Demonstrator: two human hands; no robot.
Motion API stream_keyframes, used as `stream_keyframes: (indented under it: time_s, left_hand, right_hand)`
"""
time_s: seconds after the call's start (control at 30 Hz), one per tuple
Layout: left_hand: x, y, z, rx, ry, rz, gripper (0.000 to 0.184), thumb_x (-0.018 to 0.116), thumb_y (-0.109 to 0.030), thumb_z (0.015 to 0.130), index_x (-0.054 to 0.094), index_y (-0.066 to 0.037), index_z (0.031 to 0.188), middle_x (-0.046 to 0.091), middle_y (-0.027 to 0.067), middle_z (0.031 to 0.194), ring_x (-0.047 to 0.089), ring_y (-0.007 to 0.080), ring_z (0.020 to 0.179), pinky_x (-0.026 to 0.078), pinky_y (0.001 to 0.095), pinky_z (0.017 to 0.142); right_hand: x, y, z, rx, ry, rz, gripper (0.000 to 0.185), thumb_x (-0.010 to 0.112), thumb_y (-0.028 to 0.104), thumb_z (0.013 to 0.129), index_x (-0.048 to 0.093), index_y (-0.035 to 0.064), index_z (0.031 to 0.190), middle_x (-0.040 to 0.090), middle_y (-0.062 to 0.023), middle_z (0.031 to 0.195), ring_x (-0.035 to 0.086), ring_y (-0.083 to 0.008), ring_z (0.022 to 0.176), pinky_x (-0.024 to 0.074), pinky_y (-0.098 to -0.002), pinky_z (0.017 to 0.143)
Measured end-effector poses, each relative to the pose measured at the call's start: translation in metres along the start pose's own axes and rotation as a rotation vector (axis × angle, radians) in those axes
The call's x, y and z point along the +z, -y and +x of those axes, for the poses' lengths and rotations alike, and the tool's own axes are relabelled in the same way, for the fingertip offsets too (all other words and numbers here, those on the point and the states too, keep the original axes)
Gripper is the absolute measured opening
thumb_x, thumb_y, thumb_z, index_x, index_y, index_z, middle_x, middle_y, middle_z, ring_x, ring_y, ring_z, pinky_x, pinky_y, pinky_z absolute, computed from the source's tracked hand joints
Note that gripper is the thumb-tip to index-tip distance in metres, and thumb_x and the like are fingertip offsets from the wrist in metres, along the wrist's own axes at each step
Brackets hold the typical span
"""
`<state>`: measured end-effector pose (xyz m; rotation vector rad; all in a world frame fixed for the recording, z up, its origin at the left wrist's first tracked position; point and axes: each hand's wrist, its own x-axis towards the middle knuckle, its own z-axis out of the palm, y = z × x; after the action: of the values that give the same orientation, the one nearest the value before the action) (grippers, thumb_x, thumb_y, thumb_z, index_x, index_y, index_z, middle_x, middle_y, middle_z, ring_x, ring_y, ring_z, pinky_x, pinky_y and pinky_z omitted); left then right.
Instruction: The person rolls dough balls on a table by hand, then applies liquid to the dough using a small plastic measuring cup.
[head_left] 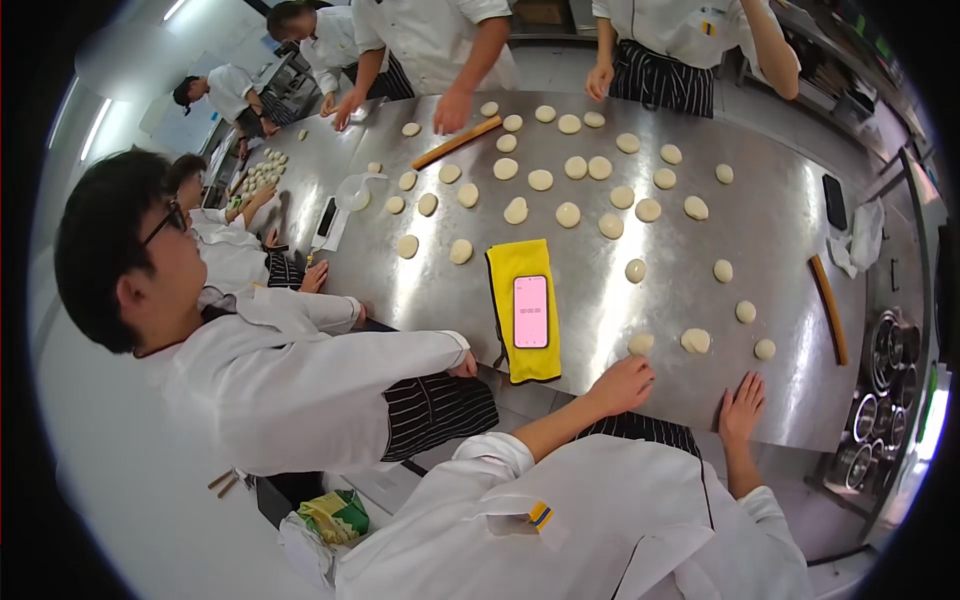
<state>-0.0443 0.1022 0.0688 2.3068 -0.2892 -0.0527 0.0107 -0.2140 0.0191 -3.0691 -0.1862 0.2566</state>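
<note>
Fingers curled together, my left hand (622, 386) rests at the near edge of the steel table (480, 310). Just beyond its knuckles lies a small dough piece (640, 344); nothing shows in the fingers. My right hand (742, 408) lies flat on the table edge with its fingers spread, holding nothing. Above it is a round dough piece (765, 349), and an uneven, wider dough piece (695, 341) sits between and beyond the two hands. Several more flattened dough rounds (648, 210) are spread over the table.
Left of my hands, a phone (531, 312) lies on a yellow cloth (548, 368). One rolling pin (828, 310) is at the right, another (455, 143) at the far side. A co-worker (290, 370) stands close on my left; others stand across the table.
</note>
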Motion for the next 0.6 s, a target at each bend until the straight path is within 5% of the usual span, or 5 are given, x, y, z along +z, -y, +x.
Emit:
stream_keyframes:
  time_s: [0.07,0.23,0.3,0.43,0.6]
  left_hand:
    - [-0.001,0.001,0.003,-0.090,-0.094,0.122,0.038,0.069,-0.017,0.084,0.063,-0.004,0.118,0.050,0.0213,0.133,0.054,0.0413,0.118,0.048,0.0471,0.098]
    - [0.018,-0.002,0.012,-0.262,-0.288,0.260,0.039,0.070,-0.018,0.084,0.062,-0.004,0.119,0.045,0.0221,0.143,0.049,0.0429,0.127,0.046,0.0477,0.103]
    - [0.012,-0.010,0.022,-0.305,-0.313,0.287,0.037,0.070,-0.017,0.084,0.063,-0.004,0.117,0.044,0.0225,0.145,0.047,0.0434,0.129,0.045,0.0480,0.104]
    - [-0.134,-0.100,0.036,-0.228,-0.507,-0.004,0.027,0.070,-0.009,0.086,0.067,-0.004,0.112,0.064,0.0145,0.123,0.062,0.0333,0.112,0.051,0.0410,0.095]
    - [-0.330,-0.335,-0.026,0.108,-0.667,0.761,0.030,0.075,-0.016,0.067,0.072,-0.007,0.096,0.069,0.0083,0.089,0.067,0.0207,0.073,0.049,0.0328,0.060]
  right_hand:
    - [0.003,0.035,0.004,0.124,-0.067,-0.042,0.075,0.053,0.038,0.098,0.023,0.0057,0.159,0.022,-0.0164,0.165,0.018,-0.0394,0.151,0.0111,-0.0550,0.123]
    - [-0.046,-0.001,0.016,-0.558,0.296,0.013,0.077,0.055,0.042,0.094,0.029,0.0067,0.157,0.020,-0.0179,0.165,0.016,-0.0382,0.152,0.0118,-0.0541,0.123]
    - [-0.049,-0.028,0.029,-0.537,0.249,0.047,0.076,0.055,0.042,0.094,0.031,0.0065,0.156,0.021,-0.0179,0.165,0.016,-0.0383,0.152,0.0117,-0.0529,0.124]
    - [-0.033,-0.048,0.034,-0.497,0.136,0.062,0.074,0.056,0.040,0.093,0.034,0.0069,0.155,0.021,-0.0178,0.165,0.016,-0.0381,0.152,0.0115,-0.0507,0.124]
    - [-0.026,-0.054,0.037,-0.540,0.130,0.048,0.073,0.054,0.035,0.092,0.033,0.0033,0.154,0.021,-0.0210,0.164,0.017,-0.0397,0.152,0.0104,-0.0531,0.124]
